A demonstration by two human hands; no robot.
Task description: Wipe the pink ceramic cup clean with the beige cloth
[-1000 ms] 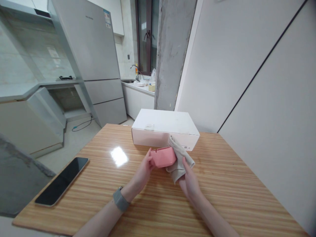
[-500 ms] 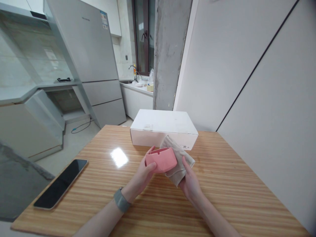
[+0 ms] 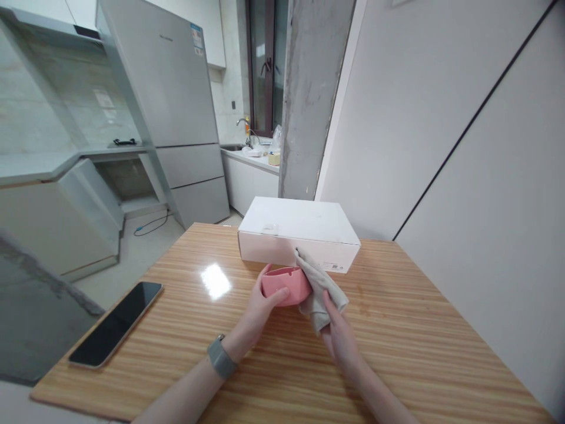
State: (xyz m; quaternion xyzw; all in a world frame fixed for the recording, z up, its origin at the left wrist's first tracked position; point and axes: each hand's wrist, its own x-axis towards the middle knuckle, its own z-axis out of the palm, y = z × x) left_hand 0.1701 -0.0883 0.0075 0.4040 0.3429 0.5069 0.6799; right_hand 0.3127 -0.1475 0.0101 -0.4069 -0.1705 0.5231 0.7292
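Note:
My left hand (image 3: 259, 308) grips a small pink container (image 3: 285, 285) from its left side, just above the wooden table (image 3: 415, 353). A grey band sits on that wrist. My right hand (image 3: 339, 334) holds a beige cloth (image 3: 318, 282) bunched in its fingers, and the cloth lies against the container's right side and rim. Both hands are closed on what they hold. The container's far side is hidden by the cloth.
A white cardboard box (image 3: 300, 234) lies flat just behind the hands. A black phone (image 3: 115, 323) rests face up near the table's left edge. A white wall runs along the right. A fridge (image 3: 176, 106) and kitchen counters stand beyond the table.
The pink container has turned in my left hand, so its open top now faces more upward. The cloth has shifted along its right side and rim.

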